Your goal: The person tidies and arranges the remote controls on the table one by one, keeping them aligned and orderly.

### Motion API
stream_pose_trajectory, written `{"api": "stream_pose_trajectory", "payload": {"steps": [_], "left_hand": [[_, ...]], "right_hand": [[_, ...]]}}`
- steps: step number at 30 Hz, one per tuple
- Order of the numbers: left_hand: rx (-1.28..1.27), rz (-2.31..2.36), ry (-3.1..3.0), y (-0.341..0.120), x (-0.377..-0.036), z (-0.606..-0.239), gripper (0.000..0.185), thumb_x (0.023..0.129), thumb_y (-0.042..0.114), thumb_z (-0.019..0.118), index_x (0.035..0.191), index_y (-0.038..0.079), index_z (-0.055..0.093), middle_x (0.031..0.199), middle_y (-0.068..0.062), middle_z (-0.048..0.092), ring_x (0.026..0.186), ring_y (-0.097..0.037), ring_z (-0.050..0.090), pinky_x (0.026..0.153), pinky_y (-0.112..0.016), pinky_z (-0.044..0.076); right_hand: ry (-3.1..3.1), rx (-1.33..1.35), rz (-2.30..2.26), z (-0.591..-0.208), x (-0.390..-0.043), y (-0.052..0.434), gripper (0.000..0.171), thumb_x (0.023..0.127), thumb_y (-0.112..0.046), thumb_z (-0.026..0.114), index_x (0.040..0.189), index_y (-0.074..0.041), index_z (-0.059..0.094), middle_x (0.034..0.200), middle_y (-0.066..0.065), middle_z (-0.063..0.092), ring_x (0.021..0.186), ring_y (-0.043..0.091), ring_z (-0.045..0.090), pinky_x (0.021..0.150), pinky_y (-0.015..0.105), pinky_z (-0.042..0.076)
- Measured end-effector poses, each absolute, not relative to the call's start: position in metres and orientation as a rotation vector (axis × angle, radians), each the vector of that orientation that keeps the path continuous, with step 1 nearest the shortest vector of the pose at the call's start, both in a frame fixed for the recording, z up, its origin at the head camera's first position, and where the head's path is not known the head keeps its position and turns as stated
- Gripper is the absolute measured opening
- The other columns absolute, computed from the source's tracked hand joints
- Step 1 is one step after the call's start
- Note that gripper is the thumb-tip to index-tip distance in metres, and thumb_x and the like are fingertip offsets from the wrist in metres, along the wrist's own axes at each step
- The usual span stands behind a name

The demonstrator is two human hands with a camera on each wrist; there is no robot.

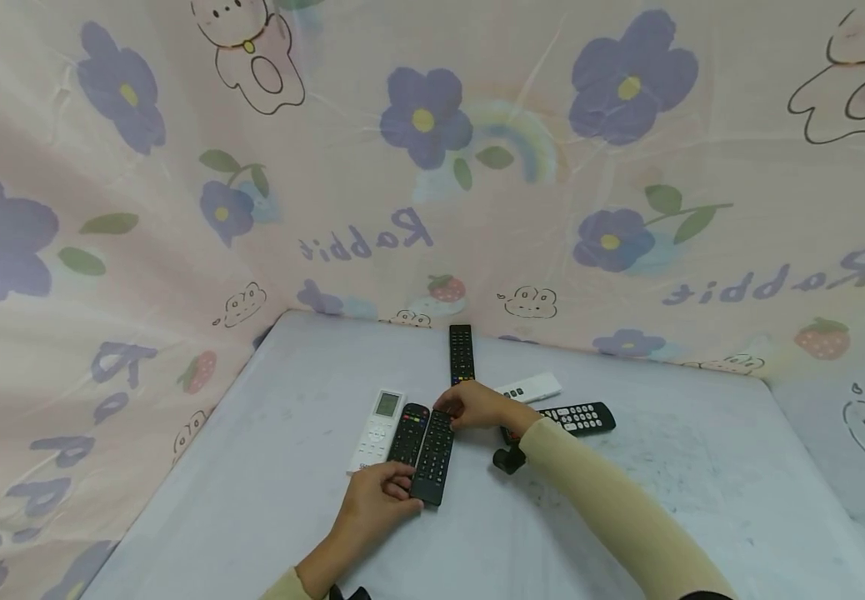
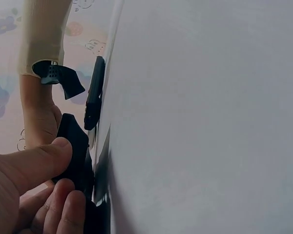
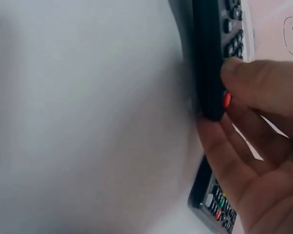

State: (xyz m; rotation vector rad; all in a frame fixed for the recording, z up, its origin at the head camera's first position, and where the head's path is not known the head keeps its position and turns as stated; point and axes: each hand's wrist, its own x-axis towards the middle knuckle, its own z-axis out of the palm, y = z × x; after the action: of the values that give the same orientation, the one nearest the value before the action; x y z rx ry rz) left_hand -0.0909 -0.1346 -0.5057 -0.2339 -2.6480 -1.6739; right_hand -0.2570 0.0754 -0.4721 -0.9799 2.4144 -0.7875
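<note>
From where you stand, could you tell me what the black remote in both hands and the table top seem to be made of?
The black remote, held by the left hand and right hand, looks like matte hard plastic: a smooth dark shell with rows of small raised keys, probably rubber. The table top looks like a smooth, pale, dull-finished hard surface with faint scuffs; whether laminate or painted board, I cannot tell.

You can read only one word: "Rabbit", printed mirror-reversed in purple on the pink cartoon cloth (image 1: pixel 432 167) behind the table, once above its far edge and once toward the right. The remotes' button labels are too small for you to read.
</note>
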Motion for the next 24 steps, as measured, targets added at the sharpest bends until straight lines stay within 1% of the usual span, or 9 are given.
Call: {"api": "stream_pose_trajectory", "payload": {"steps": [7,16,24], "left_hand": [[-0.230,-1.633,-2.643,-0.132,-0.096,-0.504,0.039,0.063,0.001,0.085,0.099,-0.002,0.070,0.079,-0.004,0.067,0.064,0.000,0.060,0.060,-0.017,0.054],[-0.245,-1.516,-2.699,-0.126,-0.098,-0.501,0.039,0.063,0.000,0.084,0.099,-0.004,0.070,0.076,-0.002,0.064,0.062,0.002,0.057,0.058,-0.016,0.053],[-0.287,-1.339,-2.789,-0.123,-0.096,-0.494,0.038,0.062,-0.001,0.084,0.098,-0.006,0.071,0.071,-0.001,0.063,0.062,0.000,0.056,0.055,-0.014,0.050]], "right_hand": [[2.449,-0.978,-0.758,-0.472,-0.260,0.070,0.039,0.082,-0.001,0.069,0.121,-0.007,0.065,0.111,0.006,0.070,0.098,0.015,0.066,0.085,0.029,0.054],[2.500,-0.957,-0.744,-0.469,-0.258,0.068,0.040,0.081,0.001,0.068,0.120,-0.005,0.065,0.111,0.008,0.069,0.097,0.016,0.064,0.084,0.032,0.054],[2.520,-0.936,-0.752,-0.470,-0.256,0.066,0.040,0.080,0.003,0.069,0.119,-0.005,0.066,0.109,0.007,0.069,0.095,0.016,0.063,0.084,0.032,0.053]]}}
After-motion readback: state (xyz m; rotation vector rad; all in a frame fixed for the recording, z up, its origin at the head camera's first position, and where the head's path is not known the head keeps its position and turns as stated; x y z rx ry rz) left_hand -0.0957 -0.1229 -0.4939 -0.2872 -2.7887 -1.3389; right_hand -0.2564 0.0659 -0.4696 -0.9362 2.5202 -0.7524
